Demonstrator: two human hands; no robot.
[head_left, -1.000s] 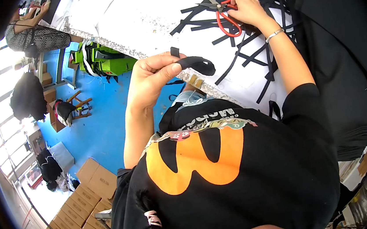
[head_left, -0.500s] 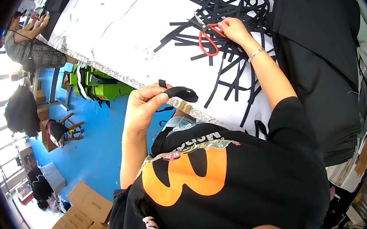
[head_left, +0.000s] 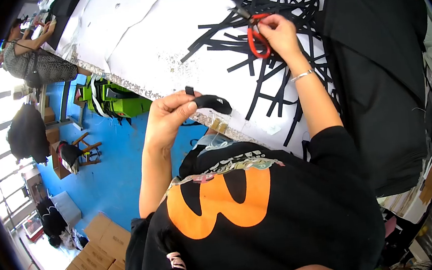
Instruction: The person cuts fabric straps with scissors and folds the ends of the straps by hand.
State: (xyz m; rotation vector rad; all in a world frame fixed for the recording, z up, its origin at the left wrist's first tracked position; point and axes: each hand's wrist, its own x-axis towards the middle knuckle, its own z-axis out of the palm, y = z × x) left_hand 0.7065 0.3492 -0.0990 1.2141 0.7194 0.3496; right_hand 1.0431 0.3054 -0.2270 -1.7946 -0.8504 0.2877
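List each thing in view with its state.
Left hand: pinching the black strap
Black strap: folded over
Right hand: gripping the scissors
Scissors: held; blades too blurred to judge
Black strips: loose, crisscrossed
Black fabric: layered in a pile
Cardboard boxes: stacked

Looks forward and steeply down from the wearer's head, near the black T-shirt with an orange print point(head_left: 220, 205), taking in both bare hands and the white-covered table point(head_left: 139, 43) beyond.

the black strap point(head_left: 215, 104) curves; the red-handled scissors point(head_left: 253, 21) point away.
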